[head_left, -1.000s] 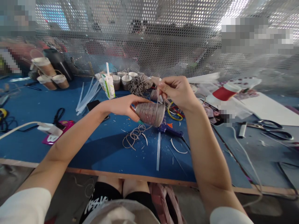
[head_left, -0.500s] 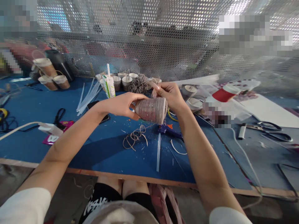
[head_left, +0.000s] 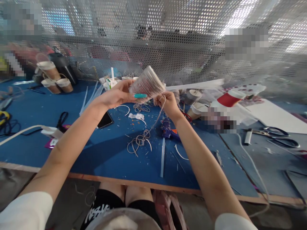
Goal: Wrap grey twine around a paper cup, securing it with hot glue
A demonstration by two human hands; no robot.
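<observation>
A cord-wrapped cup point(head_left: 147, 83) is held tilted above the blue table, its wide end up and to the right. My left hand point(head_left: 118, 94) grips it from the left, with a teal-nailed thumb along its lower side. At the cup's lower right edge, my right hand point(head_left: 168, 101) pinches a thin cord point(head_left: 157, 119). That cord runs down to a loose tangle point(head_left: 139, 142) on the table. A purple glue gun point(head_left: 168, 129) lies just below my right hand, with a clear glue stick point(head_left: 162, 156) by it.
Cups with handles point(head_left: 49, 70) and a black bottle point(head_left: 62, 65) stand at the back left. A phone point(head_left: 105, 120) lies beneath my left forearm. Scissors point(head_left: 275, 134), a red-banded cup point(head_left: 229, 98) and white sheets point(head_left: 280, 116) are at the right, before a perforated metal screen point(head_left: 153, 41).
The cup has been raised and turned so its wide end points up. My right hand has moved down from its upper edge and now holds the cord below it, stretched toward the tangle.
</observation>
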